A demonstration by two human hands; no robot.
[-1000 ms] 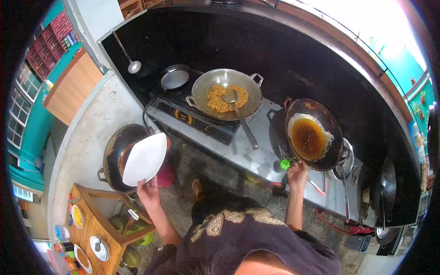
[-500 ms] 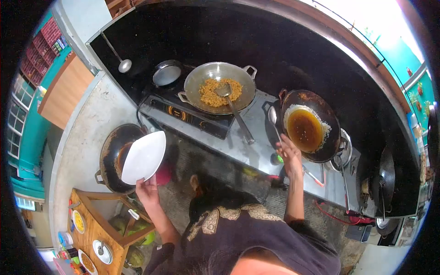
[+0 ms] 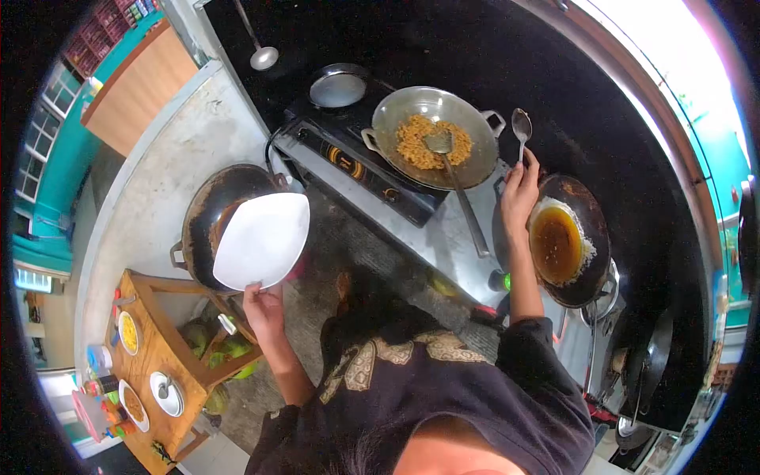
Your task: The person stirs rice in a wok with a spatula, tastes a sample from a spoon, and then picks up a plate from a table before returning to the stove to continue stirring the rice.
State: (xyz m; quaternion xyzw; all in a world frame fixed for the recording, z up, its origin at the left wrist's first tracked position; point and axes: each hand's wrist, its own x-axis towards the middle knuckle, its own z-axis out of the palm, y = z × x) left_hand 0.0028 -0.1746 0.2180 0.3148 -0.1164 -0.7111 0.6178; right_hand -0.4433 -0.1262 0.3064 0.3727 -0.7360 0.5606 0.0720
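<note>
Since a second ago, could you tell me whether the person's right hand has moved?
Yes. The right hand, holding a spoon, moved from the green knob in front of the oil wok up along its rim toward the rice wok.

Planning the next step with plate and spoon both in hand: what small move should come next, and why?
Probably swing the spoon leftward over the fried rice in the silver wok. The right hand holds it raised just beside that wok's rim, and the left hand holds the white plate empty, off to the left over a dark wok.
</note>
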